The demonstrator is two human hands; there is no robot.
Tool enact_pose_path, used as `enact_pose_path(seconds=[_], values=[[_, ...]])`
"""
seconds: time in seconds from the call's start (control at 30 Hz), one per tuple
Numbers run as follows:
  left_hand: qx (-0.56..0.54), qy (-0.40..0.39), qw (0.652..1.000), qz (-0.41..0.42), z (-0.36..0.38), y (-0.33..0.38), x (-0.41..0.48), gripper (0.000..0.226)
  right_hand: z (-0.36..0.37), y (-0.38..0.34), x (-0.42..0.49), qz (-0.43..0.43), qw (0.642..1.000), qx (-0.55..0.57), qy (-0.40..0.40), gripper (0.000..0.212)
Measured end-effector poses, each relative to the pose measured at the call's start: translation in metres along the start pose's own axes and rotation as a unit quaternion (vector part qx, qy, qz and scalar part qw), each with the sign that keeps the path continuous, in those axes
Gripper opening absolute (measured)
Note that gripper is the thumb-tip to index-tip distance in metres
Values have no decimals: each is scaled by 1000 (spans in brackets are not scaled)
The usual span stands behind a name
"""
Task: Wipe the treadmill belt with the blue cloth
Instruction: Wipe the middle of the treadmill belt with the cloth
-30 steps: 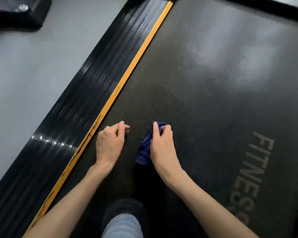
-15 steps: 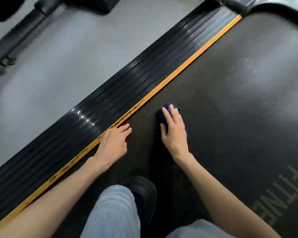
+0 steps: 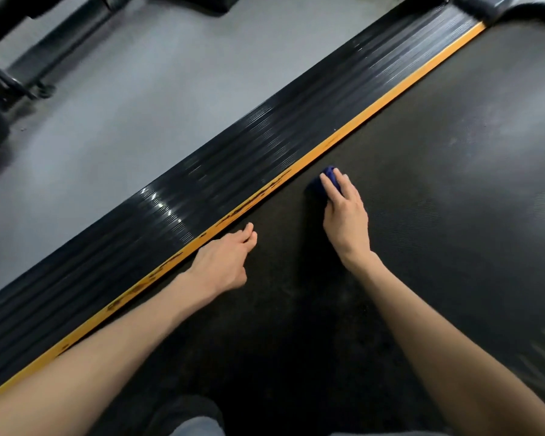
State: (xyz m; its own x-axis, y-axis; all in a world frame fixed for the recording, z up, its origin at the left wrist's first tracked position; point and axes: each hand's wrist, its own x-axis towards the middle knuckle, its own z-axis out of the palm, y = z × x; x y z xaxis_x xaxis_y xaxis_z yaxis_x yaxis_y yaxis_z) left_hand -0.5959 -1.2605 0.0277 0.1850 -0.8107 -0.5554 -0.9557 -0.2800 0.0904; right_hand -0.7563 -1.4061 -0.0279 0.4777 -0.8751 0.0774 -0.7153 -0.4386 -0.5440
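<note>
The dark textured treadmill belt [image 3: 438,184] fills the right and lower part of the view. My right hand [image 3: 345,212] presses the bunched blue cloth [image 3: 326,179] flat against the belt, close to the belt's left edge; only a small part of the cloth shows past my fingers. My left hand [image 3: 225,262] rests on the belt beside the yellow strip [image 3: 337,140], fingers loosely curled and holding nothing.
A ribbed black side rail [image 3: 249,158] runs diagonally left of the yellow strip. Beyond it lies grey floor [image 3: 123,105] with the black base of other gym equipment [image 3: 29,73] at the upper left. My knee in grey trousers [image 3: 195,426] and a dark shoe show at the bottom.
My right hand has pushed the blue cloth forward along the belt, nearer the yellow strip. My left hand slid forward too and its fingers curled in.
</note>
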Motion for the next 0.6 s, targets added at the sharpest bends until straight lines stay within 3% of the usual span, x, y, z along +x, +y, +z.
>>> enact_pose_path(seconds=[0.07, 0.23, 0.3, 0.4, 0.47, 0.53, 0.6], values=[[-14, 38, 999, 4, 1, -3, -1, 69, 11, -23, -23, -17, 999, 37, -15, 57], [-18, 79, 997, 2, 14, -1, -8, 75, 25, -40, -86, -223, 963, 21, -151, 67], [-28, 66, 997, -14, 18, -2, -7, 81, 11, -13, -59, -250, 959, -38, -130, 68], [-16, 65, 997, -25, 20, 4, -5, 81, -20, 40, -10, -80, 995, -63, -8, 59], [24, 67, 997, -9, 19, 7, -2, 76, -35, 61, 8, 45, 996, -61, 45, 56], [37, 77, 996, -2, 13, 6, 1, 69, -35, 60, 11, 104, 991, -54, 65, 56], [19, 86, 996, -8, 6, 4, 4, 61, -32, 53, 2, 109, 992, -42, 51, 56]])
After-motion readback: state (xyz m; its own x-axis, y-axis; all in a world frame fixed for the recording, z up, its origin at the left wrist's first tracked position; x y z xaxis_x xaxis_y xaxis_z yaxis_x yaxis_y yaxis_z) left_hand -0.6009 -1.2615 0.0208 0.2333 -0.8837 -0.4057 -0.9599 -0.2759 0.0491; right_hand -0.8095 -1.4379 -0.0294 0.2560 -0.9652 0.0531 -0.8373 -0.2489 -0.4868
